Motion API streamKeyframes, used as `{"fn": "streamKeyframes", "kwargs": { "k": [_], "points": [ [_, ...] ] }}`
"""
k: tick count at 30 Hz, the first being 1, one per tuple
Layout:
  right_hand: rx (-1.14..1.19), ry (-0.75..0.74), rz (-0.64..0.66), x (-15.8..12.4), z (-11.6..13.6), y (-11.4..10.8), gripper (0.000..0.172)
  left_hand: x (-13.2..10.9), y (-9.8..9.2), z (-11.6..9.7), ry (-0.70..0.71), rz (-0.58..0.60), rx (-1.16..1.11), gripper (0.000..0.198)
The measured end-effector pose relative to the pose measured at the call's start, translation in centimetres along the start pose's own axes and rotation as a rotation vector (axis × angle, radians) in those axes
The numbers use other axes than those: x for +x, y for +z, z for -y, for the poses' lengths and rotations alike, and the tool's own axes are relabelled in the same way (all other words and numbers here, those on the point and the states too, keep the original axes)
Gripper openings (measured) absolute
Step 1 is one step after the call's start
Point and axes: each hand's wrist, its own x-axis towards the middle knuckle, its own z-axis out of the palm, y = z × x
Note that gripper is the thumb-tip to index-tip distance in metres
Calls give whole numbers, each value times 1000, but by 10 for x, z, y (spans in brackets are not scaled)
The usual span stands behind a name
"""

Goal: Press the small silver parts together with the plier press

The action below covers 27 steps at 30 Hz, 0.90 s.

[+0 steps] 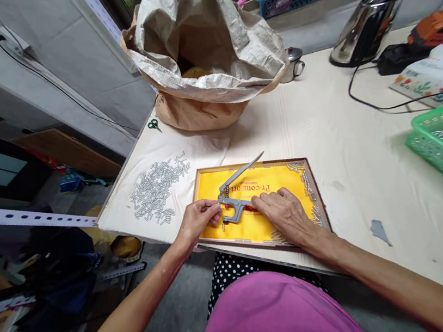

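Observation:
Grey snap-fastener pliers (pixel 237 203) are above a shallow tray (pixel 197 187) with a yellow lining and brown rim. Their long upper lever stands raised at an angle. My right hand (pixel 286 215) has its fingers closed on the right end of the pliers, where a bit of red shows. At the left, by the jaws, my left hand (pixel 200 217) is pinched together; whatever is between its fingertips is too small to make out. Small silvery metal pins (pixel 308 188) lie along the tray's inner edges. A loose pile of similar pins (pixel 158 187) spreads on white cloth left of the tray.
Behind the tray stands a large open woven sack (pixel 200 111). Small green-handled scissors (pixel 154 124) lie near the table's left edge. Rightward are a green basket (pixel 434 146) of metal pieces, a kettle (pixel 359 31), a lidded metal cup (pixel 292 66) and a grey scrap (pixel 380 231).

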Motion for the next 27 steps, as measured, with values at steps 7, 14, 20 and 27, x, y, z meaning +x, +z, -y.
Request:
{"fn": "streamKeyframes", "kwargs": {
  "k": [7, 14, 20, 27],
  "points": [
    [-20, 19, 68, 1, 1, -4, 22, 0, 11, 16, -28, -55, 88, 46],
    [18, 41, 108, 0, 0, -2, 25, 5, 12, 16, -70, -55, 110, 39],
    [62, 71, 162, -1, -2, 3, 25, 12, 11, 13, -119, 8, 176, 26],
    [59, 112, 186, -2, -2, 11, 21, 21, 9, 11, -167, 43, 309, 17]
  ]
}}
